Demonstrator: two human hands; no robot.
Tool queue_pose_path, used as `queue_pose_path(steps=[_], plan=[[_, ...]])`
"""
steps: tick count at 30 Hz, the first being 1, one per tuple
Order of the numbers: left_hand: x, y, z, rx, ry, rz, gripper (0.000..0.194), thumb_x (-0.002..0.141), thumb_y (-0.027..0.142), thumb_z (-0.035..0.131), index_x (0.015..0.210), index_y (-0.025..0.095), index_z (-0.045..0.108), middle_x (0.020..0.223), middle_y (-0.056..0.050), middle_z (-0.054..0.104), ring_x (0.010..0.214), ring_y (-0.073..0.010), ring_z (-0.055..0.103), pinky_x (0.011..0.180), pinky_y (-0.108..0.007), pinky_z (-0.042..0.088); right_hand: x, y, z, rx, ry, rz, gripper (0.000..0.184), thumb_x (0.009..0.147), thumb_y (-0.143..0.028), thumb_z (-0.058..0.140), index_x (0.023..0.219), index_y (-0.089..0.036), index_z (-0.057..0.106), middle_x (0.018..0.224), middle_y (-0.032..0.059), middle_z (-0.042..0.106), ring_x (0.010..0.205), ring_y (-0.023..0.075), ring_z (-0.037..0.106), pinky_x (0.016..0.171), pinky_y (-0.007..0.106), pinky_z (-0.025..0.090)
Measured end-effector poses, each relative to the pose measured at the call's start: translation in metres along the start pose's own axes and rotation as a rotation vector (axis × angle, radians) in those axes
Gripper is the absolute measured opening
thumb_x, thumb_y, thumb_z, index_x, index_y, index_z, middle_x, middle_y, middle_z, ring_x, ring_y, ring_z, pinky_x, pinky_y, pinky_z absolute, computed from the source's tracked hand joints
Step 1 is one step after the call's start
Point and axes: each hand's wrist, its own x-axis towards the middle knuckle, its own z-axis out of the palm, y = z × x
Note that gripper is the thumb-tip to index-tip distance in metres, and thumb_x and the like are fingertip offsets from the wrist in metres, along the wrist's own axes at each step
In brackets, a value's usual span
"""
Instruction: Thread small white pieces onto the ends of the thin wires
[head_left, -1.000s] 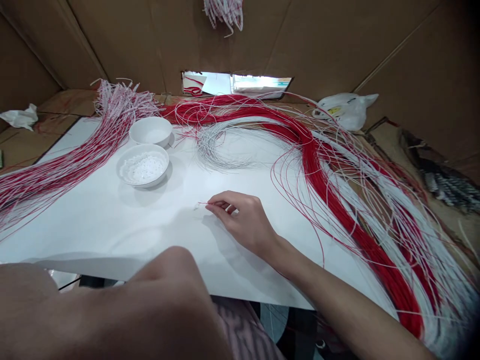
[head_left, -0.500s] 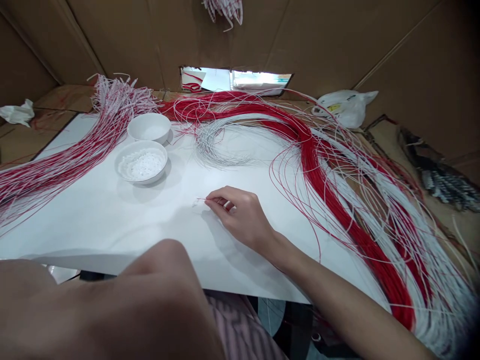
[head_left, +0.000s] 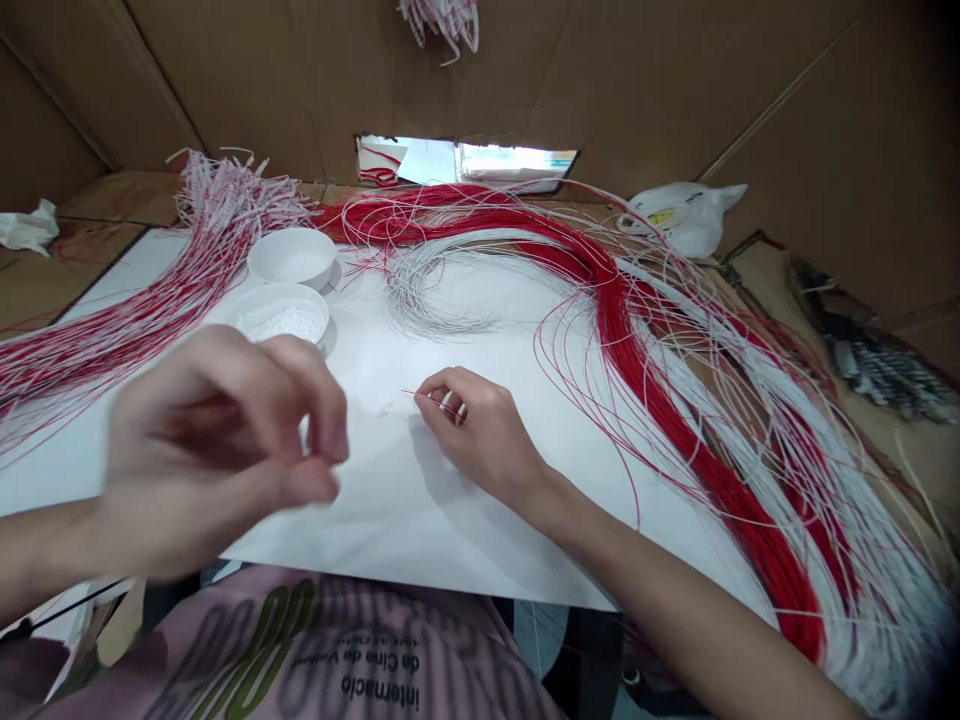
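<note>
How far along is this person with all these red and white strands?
Judging by how things lie, the left bundle looks furthest along: its top ends carry small white pieces. In hand, the right hand pinches one thin strand, while the blurred left hand is raised, and I cannot tell if it holds anything. Left to do, it seems: the large right pile looks bare, and the bowl holds many white bits.

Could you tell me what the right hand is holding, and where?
A thin wire, pinched behind its tip by the right hand's fingers.
</note>
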Motion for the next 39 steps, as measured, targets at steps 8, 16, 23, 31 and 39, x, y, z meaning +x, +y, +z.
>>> queue_pose_path(steps=[8, 16, 23, 31, 39], plan=[[0.007, -0.082, -0.011, 0.7, -0.362, -0.148, 0.012, 0.092, 0.018, 0.055, 0.084, 0.016, 0.065, 0.086, -0.005, 0.066, 0.077, -0.0149, 0.061, 0.068, -0.027, 0.048, -0.001, -0.002, 0.0, -0.034, -0.012, 0.082, 0.007, 0.086, -0.014, 0.062, 0.082, -0.018, 0.064, 0.077, -0.003, 0.061, 0.059, 0.0088, 0.047, 0.059, 0.024, 0.037], [-0.004, -0.09, -0.007, 0.782, -0.408, -0.223, 0.011, 0.09, 0.024, 0.06, 0.096, 0.02, 0.068, 0.093, -0.005, 0.063, 0.085, -0.0162, 0.058, 0.076, -0.03, 0.048, -0.001, -0.002, 0.0, -0.049, -0.05, 0.031, 0.005, 0.086, -0.016, 0.063, 0.084, -0.019, 0.066, 0.079, -0.0017, 0.06, 0.059, 0.0089, 0.047, 0.059, 0.024, 0.038], [-0.009, -0.098, -0.001, 0.772, -0.317, -0.146, 0.012, 0.089, 0.025, 0.062, 0.092, 0.019, 0.071, 0.087, -0.005, 0.066, 0.081, -0.0161, 0.06, 0.074, -0.03, 0.048, -0.003, 0.0, 0.001, -0.045, -0.079, -0.044, 0.008, 0.089, -0.016, 0.06, 0.089, -0.02, 0.067, 0.083, 0.0003, 0.06, 0.061, 0.0094, 0.052, 0.058, 0.024, 0.04], [-0.009, -0.094, 0.001, 0.674, -0.267, -0.262, 0.012, 0.089, 0.023, 0.06, 0.09, 0.018, 0.071, 0.088, -0.006, 0.068, 0.079, -0.0155, 0.061, 0.071, -0.028, 0.048, -0.006, 0.002, 0.003, -0.03, -0.066, -0.153, 0.01, 0.092, -0.019, 0.057, 0.092, -0.019, 0.068, 0.082, 0.0005, 0.058, 0.058, 0.0084, 0.048, 0.055, 0.024, 0.04], [-0.004, -0.074, 0.007, 0.014, -0.009, -0.703, 0.013, 0.078, 0.026, 0.075, 0.085, 0.016, 0.07, 0.083, -0.004, 0.074, 0.079, -0.0156, 0.07, 0.074, -0.026, 0.056, -0.009, -0.006, 0.001, 0.152, -0.032, -0.28, 0.008, 0.092, -0.013, 0.052, 0.091, -0.018, 0.058, 0.089, 0.0029, 0.065, 0.073, 0.0107, 0.06, 0.055, 0.022, 0.048]])
